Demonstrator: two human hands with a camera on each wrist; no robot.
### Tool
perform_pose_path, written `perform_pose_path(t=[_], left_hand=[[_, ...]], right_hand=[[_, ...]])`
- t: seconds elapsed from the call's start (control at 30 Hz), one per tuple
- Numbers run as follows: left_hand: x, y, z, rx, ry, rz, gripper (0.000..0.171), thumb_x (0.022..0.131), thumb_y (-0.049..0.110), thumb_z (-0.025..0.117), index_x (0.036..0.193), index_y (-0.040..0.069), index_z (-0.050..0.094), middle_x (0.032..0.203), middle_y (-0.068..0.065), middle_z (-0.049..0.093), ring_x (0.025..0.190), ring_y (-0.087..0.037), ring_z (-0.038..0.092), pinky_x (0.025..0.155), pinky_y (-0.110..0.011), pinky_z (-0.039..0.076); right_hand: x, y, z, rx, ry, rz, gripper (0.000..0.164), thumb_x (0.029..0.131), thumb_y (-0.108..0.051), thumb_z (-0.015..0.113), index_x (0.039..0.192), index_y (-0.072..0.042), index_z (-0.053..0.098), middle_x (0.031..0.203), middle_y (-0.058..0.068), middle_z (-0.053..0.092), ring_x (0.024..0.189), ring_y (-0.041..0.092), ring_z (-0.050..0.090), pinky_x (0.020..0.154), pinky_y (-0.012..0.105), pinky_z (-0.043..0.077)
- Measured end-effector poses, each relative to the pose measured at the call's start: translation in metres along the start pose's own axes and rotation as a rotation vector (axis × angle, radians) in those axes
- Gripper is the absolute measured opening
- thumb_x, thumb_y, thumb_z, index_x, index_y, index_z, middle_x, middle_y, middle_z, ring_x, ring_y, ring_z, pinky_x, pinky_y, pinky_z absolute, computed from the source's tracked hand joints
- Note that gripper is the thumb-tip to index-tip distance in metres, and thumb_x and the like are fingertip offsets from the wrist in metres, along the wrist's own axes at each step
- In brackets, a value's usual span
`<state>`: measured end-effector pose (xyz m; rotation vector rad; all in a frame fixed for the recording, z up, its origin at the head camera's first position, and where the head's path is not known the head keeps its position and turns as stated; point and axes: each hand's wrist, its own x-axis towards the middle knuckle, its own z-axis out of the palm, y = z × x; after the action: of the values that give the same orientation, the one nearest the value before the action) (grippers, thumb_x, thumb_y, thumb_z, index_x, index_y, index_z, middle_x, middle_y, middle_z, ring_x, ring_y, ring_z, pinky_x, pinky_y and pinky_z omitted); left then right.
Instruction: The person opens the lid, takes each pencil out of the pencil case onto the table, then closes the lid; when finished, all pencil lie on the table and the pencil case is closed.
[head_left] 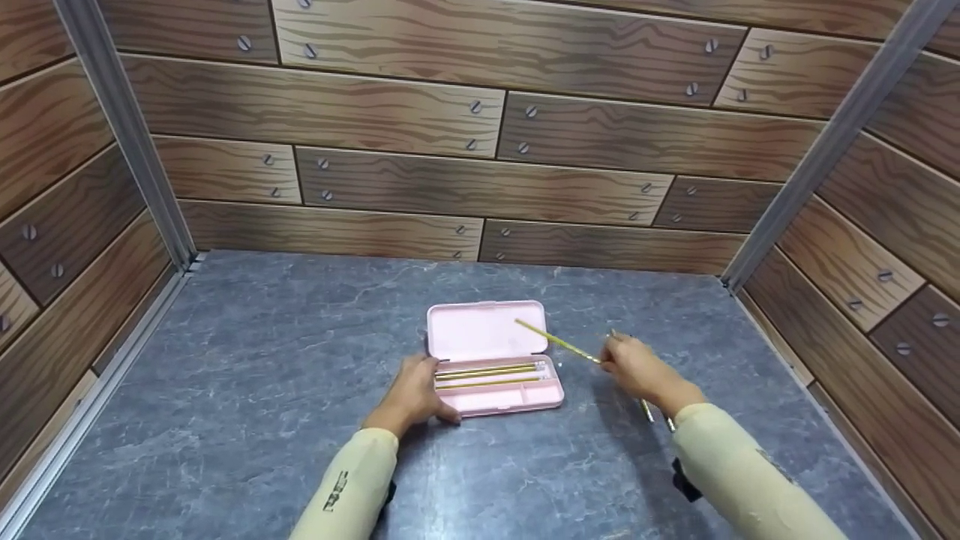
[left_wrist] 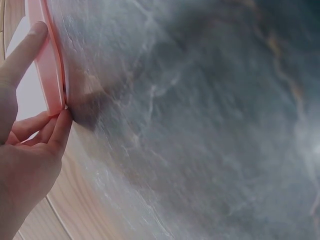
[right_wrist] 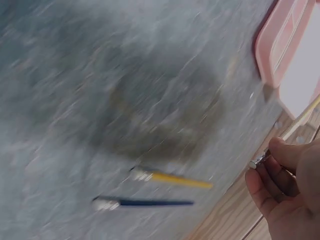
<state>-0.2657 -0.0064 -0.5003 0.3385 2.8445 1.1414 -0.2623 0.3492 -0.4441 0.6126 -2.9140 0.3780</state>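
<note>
A pink pencil case (head_left: 487, 401) lies with its lid (head_left: 480, 331) folded back. Several pencils (head_left: 491, 372) lie lengthwise in its rear compartment, erasers to the right. My left hand (head_left: 411, 394) grips the left end of the case, thumb at the front edge and fingers at the left end. To the right of the case, my right hand (head_left: 637, 367) pinches a yellow pencil (head_left: 559, 342) close to its silver eraser end. That pencil is off the table, its far end pointing left over the lid. Below the right hand lie a yellow pencil (right_wrist: 182, 180) and a dark blue pencil (right_wrist: 156, 203).
The grey marbled tabletop (head_left: 247, 360) surrounds the case. Wood-patterned walls (head_left: 390, 176) enclose the back and sides, with metal posts (head_left: 124, 135) at the corners. The front of the case has small divided compartments (head_left: 541, 392).
</note>
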Motion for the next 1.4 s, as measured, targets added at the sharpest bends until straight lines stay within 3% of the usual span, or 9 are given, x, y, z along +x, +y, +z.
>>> perform_pose_path(t=[0.37, 0.6, 0.9, 1.17, 1.4], left_hand=[[-0.002, -0.004, -0.004, -0.013, 0.017, -0.001, 0.090, 0.049, 0.020, 0.102, 0.126, -0.007, 0.063, 0.127, -0.022, 0.060, 0.127, -0.041, 0.051, 0.112, -0.051, 0.043], [-0.003, -0.004, -0.004, -0.012, 0.012, 0.003, 0.088, 0.048, 0.019, 0.102, 0.123, -0.007, 0.063, 0.123, -0.021, 0.061, 0.124, -0.040, 0.052, 0.111, -0.051, 0.044], [-0.003, 0.000, -0.005, -0.018, -0.012, -0.022, 0.092, 0.051, 0.019, 0.101, 0.129, -0.006, 0.061, 0.129, -0.022, 0.058, 0.129, -0.039, 0.049, 0.113, -0.050, 0.042], [-0.003, 0.000, -0.004, -0.014, 0.008, 0.022, 0.088, 0.050, 0.019, 0.102, 0.124, -0.007, 0.063, 0.121, -0.021, 0.061, 0.122, -0.039, 0.052, 0.109, -0.050, 0.045], [-0.002, 0.002, -0.001, -0.027, -0.012, 0.000, 0.089, 0.051, 0.019, 0.101, 0.126, -0.007, 0.062, 0.125, -0.022, 0.060, 0.124, -0.038, 0.051, 0.110, -0.050, 0.045]], right_hand=[[-0.033, 0.045, -0.004, -0.023, 0.022, 0.139, 0.004, 0.082, 0.002, 0.065, 0.079, 0.001, 0.064, 0.077, 0.012, 0.059, 0.071, 0.028, 0.058, 0.065, 0.047, 0.051], [-0.052, 0.062, -0.004, -0.030, 0.058, 0.177, 0.006, 0.080, 0.003, 0.068, 0.078, 0.002, 0.062, 0.075, 0.011, 0.059, 0.069, 0.026, 0.057, 0.062, 0.045, 0.050], [-0.069, 0.082, -0.008, -0.035, 0.028, 0.307, 0.008, 0.083, -0.001, 0.066, 0.077, 0.003, 0.065, 0.070, 0.013, 0.064, 0.065, 0.027, 0.058, 0.061, 0.048, 0.051], [-0.085, 0.092, -0.012, 0.013, -0.059, 0.463, 0.018, 0.082, -0.002, 0.058, 0.064, -0.005, 0.063, 0.059, 0.000, 0.052, 0.056, 0.018, 0.047, 0.052, 0.033, 0.041], [-0.091, 0.093, -0.010, 0.031, -0.067, 0.486, 0.023, 0.076, -0.001, 0.058, 0.057, -0.012, 0.053, 0.055, -0.004, 0.047, 0.053, 0.016, 0.044, 0.049, 0.029, 0.036]])
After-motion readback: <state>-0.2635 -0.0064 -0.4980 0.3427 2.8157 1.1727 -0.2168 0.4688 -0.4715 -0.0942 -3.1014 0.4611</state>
